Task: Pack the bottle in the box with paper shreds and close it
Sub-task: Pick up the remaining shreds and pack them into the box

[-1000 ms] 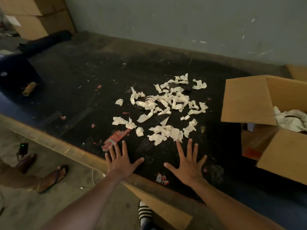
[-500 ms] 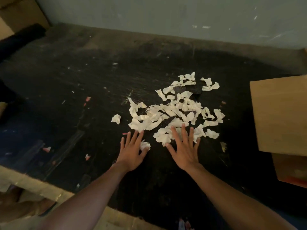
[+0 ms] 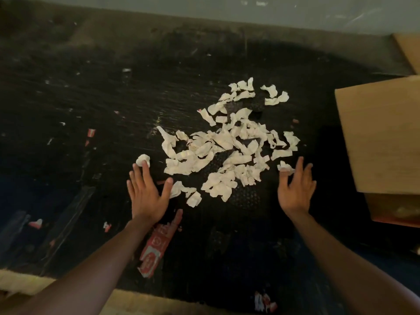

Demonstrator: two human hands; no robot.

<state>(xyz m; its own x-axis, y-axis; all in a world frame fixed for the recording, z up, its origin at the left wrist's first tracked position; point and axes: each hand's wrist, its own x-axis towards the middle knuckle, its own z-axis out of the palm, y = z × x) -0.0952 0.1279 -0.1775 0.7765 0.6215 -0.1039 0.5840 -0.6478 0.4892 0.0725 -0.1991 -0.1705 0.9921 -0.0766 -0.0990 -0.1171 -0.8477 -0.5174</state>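
Step in hand: gathering paper shreds (image 3: 229, 146), scattered mid-frame on dark desk (image 3: 91, 98). Left hand (image 3: 147, 194) and right hand (image 3: 296, 189) flank pile, fingers spread, holding nothing. Box (image 3: 381, 137) at right edge; bottle unseen. Next: sweep inward, scoop, carry right.

Head view, single camera: worn on the person's head, facing forward and steeply down over the counter (image 3: 113, 98). Near range; both forearms enter from the bottom edge, left hand (image 3: 146, 196) and right hand (image 3: 295, 192) mid-frame. Shreds (image 3: 227, 144) sit centre. Box (image 3: 384, 137) cut off at right edge. Wall (image 3: 204, 7) strip along top. Wide-angle bend at margins.
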